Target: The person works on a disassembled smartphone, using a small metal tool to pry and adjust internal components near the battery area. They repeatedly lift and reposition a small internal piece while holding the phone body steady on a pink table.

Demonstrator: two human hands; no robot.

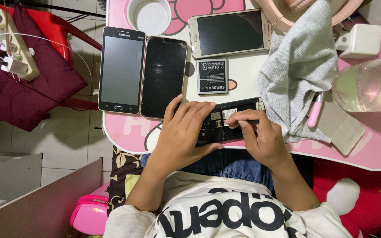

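Fingers [240, 118] of the right hand [261, 139] are pinched on a small white card at the slot of an opened phone [225, 123], which lies back-up and coverless at the near edge of the pink desk [367, 152]. The left hand [184, 132] lies flat over the phone's left end, fingers spread and pressing it down, gripping nothing else. It looks like the card-fitting stage of work on the phone's innards; seating that card calls for a steady, shallow push along the slot while the other hand keeps the body from sliding.

Just beyond the phone lies a loose battery [212, 76], a dark rectangle with a grey label panel and a row of small marks. Left of it sit two dark phones side by side, a black-framed phone [121, 69] and a cracked phone [164, 76]. Farther off lies a gold-edged phone [230, 33], with a white cup [148, 16] to its left. A grey cloth [298, 66] drapes on the right, beside a pink pen [315, 110] and a clear bottle [369, 83].
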